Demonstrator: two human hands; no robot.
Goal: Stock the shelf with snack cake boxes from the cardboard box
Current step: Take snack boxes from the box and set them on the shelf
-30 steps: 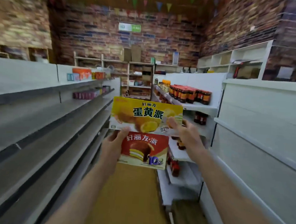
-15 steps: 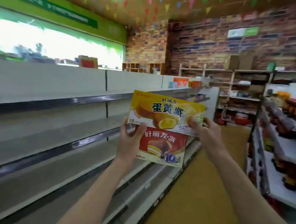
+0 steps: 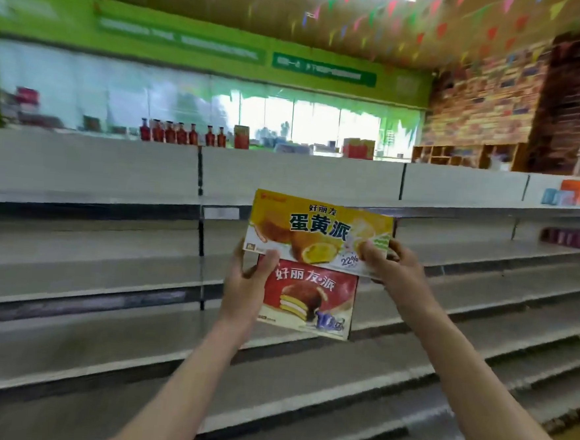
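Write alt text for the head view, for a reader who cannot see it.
Two hands hold snack cake boxes up before grey shelves: the left hand grips the red box, the right hand pinches the yellow box overlapping its top. Red bottles stand on the top ledge.

left hand (image 3: 246, 285): bare, no sleeve | right hand (image 3: 393, 265): bare, no sleeve

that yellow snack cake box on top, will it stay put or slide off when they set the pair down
The yellow box looks like stiff glossy card, so it probably keeps its shape but may slide on the red box. It overhangs the red one on both sides, so it could tip if the right hand lets go early.
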